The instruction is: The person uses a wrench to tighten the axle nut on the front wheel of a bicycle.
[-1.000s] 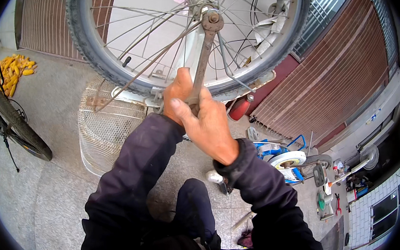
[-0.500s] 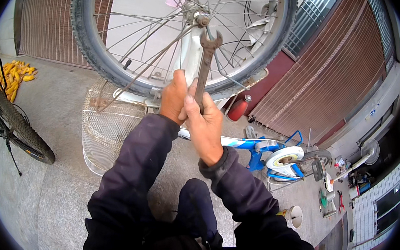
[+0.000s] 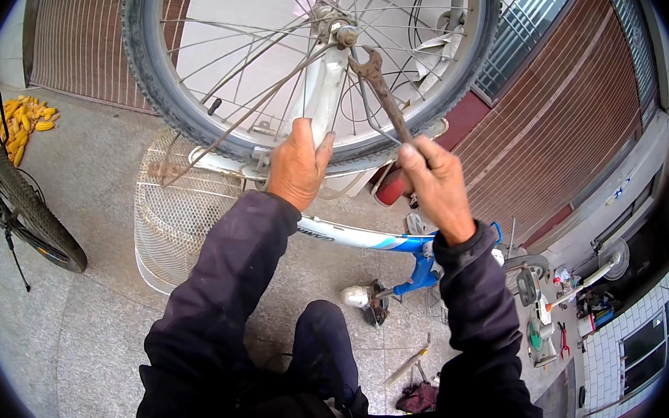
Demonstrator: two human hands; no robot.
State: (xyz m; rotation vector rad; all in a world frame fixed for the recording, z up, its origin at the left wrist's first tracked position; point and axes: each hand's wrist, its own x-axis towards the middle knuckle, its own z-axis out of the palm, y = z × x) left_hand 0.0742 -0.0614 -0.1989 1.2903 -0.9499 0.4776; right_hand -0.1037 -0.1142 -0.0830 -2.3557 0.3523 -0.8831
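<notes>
A bicycle wheel (image 3: pixel 155 89) with a black knobby tyre stands upturned in front of me. Its white fork leg (image 3: pixel 328 86) runs up to the axle nut (image 3: pixel 346 37). My left hand (image 3: pixel 296 164) is closed round the lower part of that leg, thumb raised on its right side. In my right hand (image 3: pixel 437 180) is the handle of a rusty open-end wrench (image 3: pixel 385 97). The wrench slants up to the left, its jaw just below and right of the nut; whether they touch I cannot tell.
A wire basket (image 3: pixel 184 214) hangs below the wheel at left, and the blue-and-white frame (image 3: pixel 377 239) stretches right. Another bicycle (image 3: pixel 28 208) stands far left by yellow corn cobs (image 3: pixel 21 125). A red container (image 3: pixel 390 188) sits behind my right hand. Tools (image 3: pixel 564 336) lie at right.
My right hand has swung right, away from my left hand, carrying the wrench, whose handle now tilts the other way. My left hand stays at the fork leg.
</notes>
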